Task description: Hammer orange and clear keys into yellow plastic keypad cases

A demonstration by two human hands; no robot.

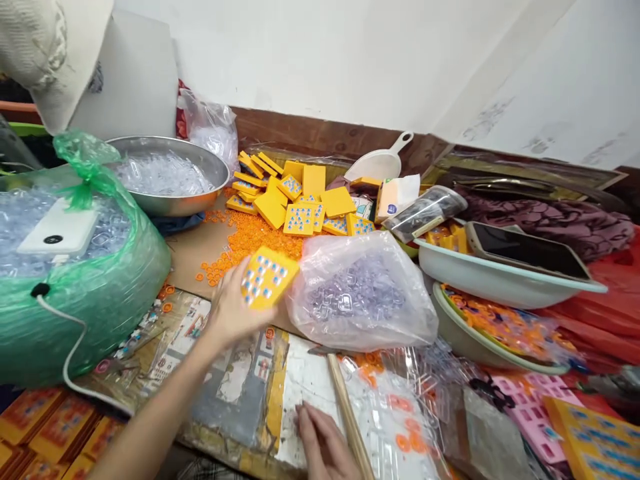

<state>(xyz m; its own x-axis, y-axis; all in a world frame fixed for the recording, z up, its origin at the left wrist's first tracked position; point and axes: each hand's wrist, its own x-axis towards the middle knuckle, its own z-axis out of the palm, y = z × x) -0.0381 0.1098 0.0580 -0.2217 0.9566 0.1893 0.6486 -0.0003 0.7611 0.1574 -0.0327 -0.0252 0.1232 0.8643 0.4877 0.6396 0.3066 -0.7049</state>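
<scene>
My left hand point(240, 310) grips a flat yellow square block point(270, 279) above the table, tilted, its face dotted with blue and white pieces. The block is slightly blurred. Beyond it lie a heap of similar yellow blocks point(300, 217) and a scatter of small orange rings point(240, 250). Low in the view, my right hand point(327, 443) rests close over a worn white board point(300, 373), thumb and fingers drawn together. Whatever may be between its fingertips is too small to make out. A wooden stick point(345, 407) lies right beside this hand.
A clear bag of transparent plastic pieces point(360, 293) sits mid-table. To the left stand a green bag point(145, 267) with a white power bank point(60, 227) and a metal bowl point(175, 203). Stacked basins point(500, 273) with a phone point(530, 250) are at right; more yellow blocks point(55, 427) fill the lower left.
</scene>
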